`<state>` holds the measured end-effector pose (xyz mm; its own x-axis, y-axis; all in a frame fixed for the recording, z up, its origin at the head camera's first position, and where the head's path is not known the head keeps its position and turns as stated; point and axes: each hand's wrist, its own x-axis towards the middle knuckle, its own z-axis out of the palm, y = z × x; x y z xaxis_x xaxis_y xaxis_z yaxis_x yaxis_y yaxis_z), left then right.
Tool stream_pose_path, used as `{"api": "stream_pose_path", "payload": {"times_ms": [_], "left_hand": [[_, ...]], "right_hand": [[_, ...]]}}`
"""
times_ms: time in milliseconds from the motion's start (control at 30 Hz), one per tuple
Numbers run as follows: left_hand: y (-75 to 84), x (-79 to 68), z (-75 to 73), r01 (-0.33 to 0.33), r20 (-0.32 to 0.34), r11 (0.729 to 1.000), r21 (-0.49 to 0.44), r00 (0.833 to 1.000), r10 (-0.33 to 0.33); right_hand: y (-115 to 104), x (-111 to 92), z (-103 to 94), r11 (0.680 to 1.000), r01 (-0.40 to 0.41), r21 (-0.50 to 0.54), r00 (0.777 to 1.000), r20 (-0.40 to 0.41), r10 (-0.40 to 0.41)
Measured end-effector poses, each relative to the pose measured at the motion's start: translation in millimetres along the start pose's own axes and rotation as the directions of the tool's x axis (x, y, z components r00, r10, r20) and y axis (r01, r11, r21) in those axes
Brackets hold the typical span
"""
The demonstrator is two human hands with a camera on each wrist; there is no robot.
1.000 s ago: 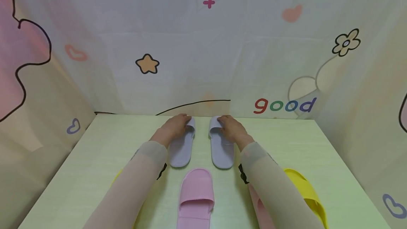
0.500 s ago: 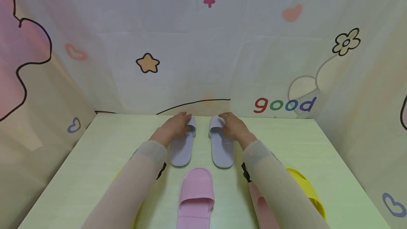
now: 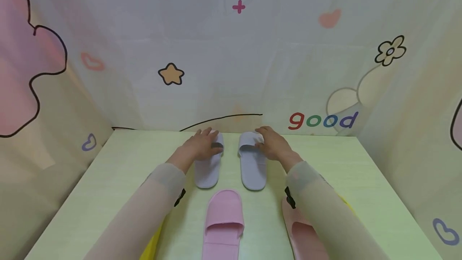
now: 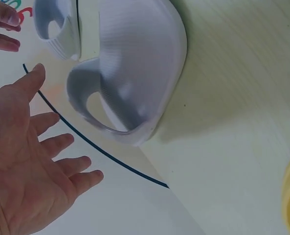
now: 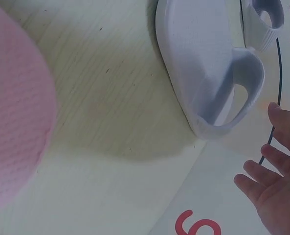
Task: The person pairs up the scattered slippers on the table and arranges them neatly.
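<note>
- the left hand hovers at the left lavender slipper, a little left of the frame's middle; the left wrist view shows its fingers spread, apart from the slipper and gripping nothing.
- the right hand mirrors it at the right lavender slipper; the right wrist view shows fingers extended, also apart from the slipper and holding nothing.
- both lavender slippers lie flat and side by side, a gap between them, straps towards the backdrop.
- the step in hand looks like work on this pair; whether the hands are arriving or leaving cannot be told from here.
- if the pair is where it belongs, the next move calls for lifting both hands clear without nudging it; if not, a gentle pinch on each strap.
- a pink slipper lies at bottom centre, a second pink slipper at lower right, partly behind the right sleeve; a yellow thing shows by the left sleeve.
- the writing "good" reads clearly on the backdrop, right of centre, in red, green, blue and purple.
- no brand or label is legible on any slipper.
</note>
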<state>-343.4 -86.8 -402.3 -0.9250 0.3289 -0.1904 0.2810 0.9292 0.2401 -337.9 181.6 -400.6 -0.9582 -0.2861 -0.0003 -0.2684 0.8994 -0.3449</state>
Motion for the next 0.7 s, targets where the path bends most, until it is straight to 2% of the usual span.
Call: {"api": "stream_pose_path", "payload": {"times_ms": [367,700], "left_hand": [[11.6,-27.0,-5.7,-0.040,-0.025,0.997,0.073,0.999,0.042],[23.6,-58.3,-7.5,-0.054,-0.061,0.997,0.061,0.996,0.058]], "right_hand": [[10,-28,-12.8,0.998,0.054,-0.022,0.998,-0.025,-0.055],[13,-63,-19.3,0.995,0.101,-0.004,0.993,-0.056,-0.101]]}}
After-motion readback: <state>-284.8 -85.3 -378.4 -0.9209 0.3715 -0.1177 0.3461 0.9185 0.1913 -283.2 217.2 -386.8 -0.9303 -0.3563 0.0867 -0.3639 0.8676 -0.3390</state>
